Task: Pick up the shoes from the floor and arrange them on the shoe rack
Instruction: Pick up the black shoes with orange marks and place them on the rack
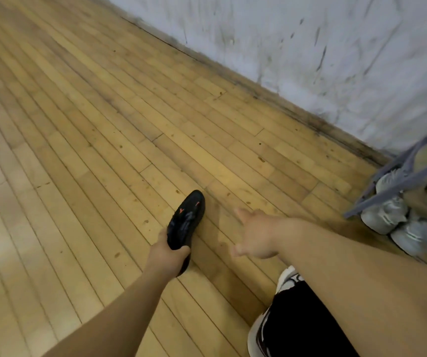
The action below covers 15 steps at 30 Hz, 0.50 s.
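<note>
A black shoe (186,220) with small orange marks hangs just above the wooden floor, toe pointing away from me. My left hand (167,253) grips it around the heel end, fingers curled over the opening. My right hand (255,234) hovers to the right of the shoe, holding nothing, its fingers loosely spread and blurred. The grey metal shoe rack (398,181) stands at the right edge against the wall. Several pale grey and white shoes (385,215) sit on its lower levels.
Wooden plank floor (104,124) stretches to the left and ahead. A scuffed white wall (310,47) runs diagonally along the back. My own legs in black shorts and a white-and-black shoe (288,278) show at the lower right.
</note>
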{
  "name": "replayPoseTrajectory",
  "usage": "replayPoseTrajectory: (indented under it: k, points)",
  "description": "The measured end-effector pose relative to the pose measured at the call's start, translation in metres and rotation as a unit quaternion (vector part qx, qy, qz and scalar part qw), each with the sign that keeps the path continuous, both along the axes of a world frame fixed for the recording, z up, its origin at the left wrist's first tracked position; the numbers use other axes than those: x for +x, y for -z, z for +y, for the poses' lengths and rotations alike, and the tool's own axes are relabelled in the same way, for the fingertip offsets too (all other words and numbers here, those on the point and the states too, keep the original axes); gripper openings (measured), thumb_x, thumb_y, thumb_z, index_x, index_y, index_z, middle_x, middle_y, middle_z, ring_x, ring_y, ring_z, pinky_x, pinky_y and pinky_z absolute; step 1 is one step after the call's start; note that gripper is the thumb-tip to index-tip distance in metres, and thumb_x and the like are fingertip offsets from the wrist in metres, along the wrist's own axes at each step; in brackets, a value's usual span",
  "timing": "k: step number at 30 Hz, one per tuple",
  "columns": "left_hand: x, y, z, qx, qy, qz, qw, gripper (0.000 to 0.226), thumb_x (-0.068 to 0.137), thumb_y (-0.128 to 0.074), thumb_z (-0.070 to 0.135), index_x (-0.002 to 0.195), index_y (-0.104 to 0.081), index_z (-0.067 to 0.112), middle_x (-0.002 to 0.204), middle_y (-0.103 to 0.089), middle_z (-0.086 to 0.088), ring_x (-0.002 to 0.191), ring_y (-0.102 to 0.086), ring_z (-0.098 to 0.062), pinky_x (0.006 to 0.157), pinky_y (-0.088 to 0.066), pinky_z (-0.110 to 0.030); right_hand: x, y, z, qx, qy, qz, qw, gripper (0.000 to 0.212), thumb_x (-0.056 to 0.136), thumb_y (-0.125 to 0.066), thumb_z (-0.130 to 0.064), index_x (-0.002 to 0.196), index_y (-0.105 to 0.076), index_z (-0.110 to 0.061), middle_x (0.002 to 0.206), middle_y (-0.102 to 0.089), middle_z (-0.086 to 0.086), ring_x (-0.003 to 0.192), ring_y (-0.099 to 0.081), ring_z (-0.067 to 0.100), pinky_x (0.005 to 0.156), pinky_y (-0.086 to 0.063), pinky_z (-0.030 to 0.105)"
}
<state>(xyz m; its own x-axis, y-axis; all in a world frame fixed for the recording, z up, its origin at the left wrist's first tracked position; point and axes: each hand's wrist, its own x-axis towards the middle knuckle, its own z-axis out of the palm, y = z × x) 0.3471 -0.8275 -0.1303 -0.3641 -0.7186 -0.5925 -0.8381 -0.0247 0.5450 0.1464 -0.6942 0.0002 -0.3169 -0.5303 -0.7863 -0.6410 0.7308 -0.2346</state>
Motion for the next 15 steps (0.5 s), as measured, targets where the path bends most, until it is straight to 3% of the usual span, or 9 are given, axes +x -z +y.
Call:
replayPoseTrajectory:
  k: [2,5,7,10,13,15]
  points:
    - [-0.022,-0.038,0.010,0.012,0.014,0.065,0.998,0.091,0.087,-0.072,0.042,0.161,-0.020,0.043,0.135,-0.058,0.004,0.104,-0.065,-0.024,0.083,-0.058,-0.039,-0.019,-0.045,0.004,-0.034,0.003,0.014,0.999,0.108,0.090,-0.067,-0.058,0.163,0.008,-0.033,0.169,-0.018,0.008,0.147,-0.034,0.035,0.114,-0.038,0.048]
    - [-0.055,-0.105,0.020,-0.016,0.124,0.190,0.974,0.076,0.089,-0.076,0.032,0.150,-0.035,0.050,0.118,-0.064,0.018,0.100,-0.066,-0.013,0.080,-0.054,-0.028,-0.058,-0.119,0.029,-0.130,0.017,0.087,0.988,0.093,0.092,-0.068,-0.055,0.161,-0.014,-0.025,0.157,-0.039,0.011,0.139,-0.042,0.032,0.112,-0.039,0.044]
    - [-0.077,-0.160,0.032,-0.030,0.215,0.260,0.941,0.066,0.090,-0.077,0.026,0.133,-0.041,0.061,0.106,-0.069,0.023,0.095,-0.068,-0.008,0.077,-0.054,-0.022,-0.080,-0.165,0.067,-0.176,0.050,0.149,0.972,0.095,0.087,-0.066,-0.066,0.160,-0.014,-0.034,0.162,-0.028,0.009,0.141,-0.039,0.031,0.114,-0.037,0.042]
    - [-0.111,-0.247,0.067,-0.059,0.323,0.330,0.885,0.074,0.087,-0.080,0.023,0.133,-0.041,0.066,0.116,-0.065,0.034,0.109,-0.061,0.010,0.086,-0.049,-0.016,-0.096,-0.222,0.155,-0.215,0.117,0.215,0.945,0.102,0.085,-0.058,-0.076,0.161,0.002,-0.046,0.172,0.002,-0.001,0.155,-0.021,0.025,0.122,-0.023,0.038]
    - [-0.140,-0.320,0.119,-0.113,0.414,0.371,0.824,0.076,0.082,-0.082,0.027,0.131,-0.042,0.070,0.111,-0.062,0.044,0.104,-0.061,0.016,0.080,-0.048,-0.010,-0.090,-0.268,0.254,-0.265,0.163,0.277,0.909,0.112,0.073,-0.054,-0.087,0.162,-0.008,-0.039,0.168,-0.017,-0.003,0.151,-0.027,0.020,0.120,-0.026,0.033]
    - [-0.158,-0.359,0.163,-0.134,0.478,0.394,0.774,0.070,0.082,-0.081,0.028,0.131,-0.046,0.064,0.109,-0.064,0.040,0.101,-0.062,0.014,0.075,-0.048,-0.007,-0.077,-0.290,0.321,-0.297,0.212,0.308,0.879,0.109,0.072,-0.058,-0.083,0.161,-0.018,-0.037,0.161,-0.031,-0.005,0.144,-0.034,0.013,0.115,-0.028,0.029]
